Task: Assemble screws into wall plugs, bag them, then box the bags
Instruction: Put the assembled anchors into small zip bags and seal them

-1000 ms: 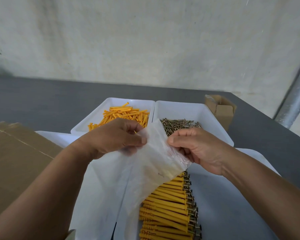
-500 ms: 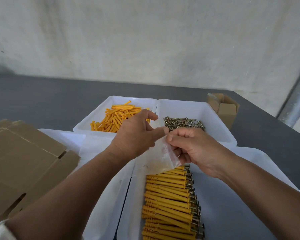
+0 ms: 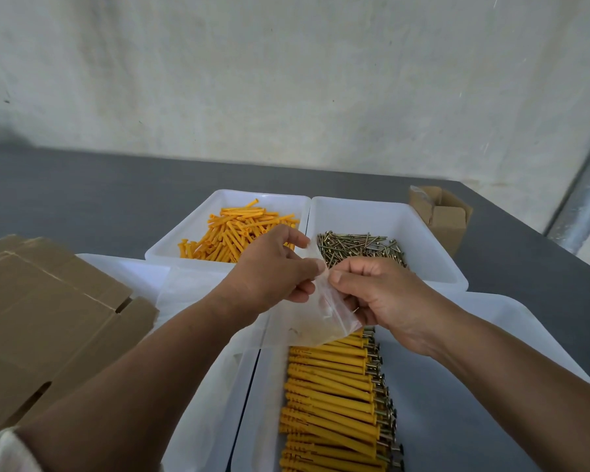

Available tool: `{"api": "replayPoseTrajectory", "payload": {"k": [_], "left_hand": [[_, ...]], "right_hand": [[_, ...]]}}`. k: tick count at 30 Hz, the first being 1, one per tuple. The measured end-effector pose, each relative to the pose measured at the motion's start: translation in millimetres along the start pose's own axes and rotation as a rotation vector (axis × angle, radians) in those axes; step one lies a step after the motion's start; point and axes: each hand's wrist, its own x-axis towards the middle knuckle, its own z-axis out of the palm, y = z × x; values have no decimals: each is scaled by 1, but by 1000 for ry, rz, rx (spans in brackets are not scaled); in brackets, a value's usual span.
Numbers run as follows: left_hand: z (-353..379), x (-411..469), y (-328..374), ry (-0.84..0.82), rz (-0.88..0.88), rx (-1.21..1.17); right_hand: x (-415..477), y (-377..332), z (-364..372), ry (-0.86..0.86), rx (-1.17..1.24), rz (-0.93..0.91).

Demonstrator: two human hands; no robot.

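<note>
Over the middle of the dark grey desk (image 3: 82, 192), a small clear plastic bag (image 3: 324, 321) is held up between both hands. Left hand (image 3: 273, 267) pinches its top edge, thumb against forefinger. Right hand (image 3: 378, 298) pinches the same edge just beside it, other fingers curled. At 6 o'clock below the bag: a row of yellow wall plugs with screws in them (image 3: 334, 396), lying in a white plastic tray (image 3: 491, 311). Loose orange plugs (image 3: 239, 233) at 11 o'clock, loose brass screws (image 3: 358, 248) at 1 o'clock, flat brown cardboard (image 3: 41, 318) at 9 o'clock.

One wide-angle camera on my head, looking forward and down across the grey table (image 3: 82, 185) toward the pale wall (image 3: 286, 80), close enough that my left hand (image 3: 269, 270) and right hand (image 3: 378, 294) sit large at mid-frame.
</note>
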Motion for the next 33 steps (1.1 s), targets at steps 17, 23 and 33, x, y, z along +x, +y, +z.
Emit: {"api": "replayPoseTrajectory", "payload": {"k": [17,23,33], "left_hand": [[0,-3,2,-4,18,69],[2,-6,2,54,64,233],[5,-16,4,-215,248,587]], "right_hand": [[-3,2,-6,30,-424,-255],[-3,0,-6,68,-584,-261],[-2,-2,-8,58,-236,-102]]}}
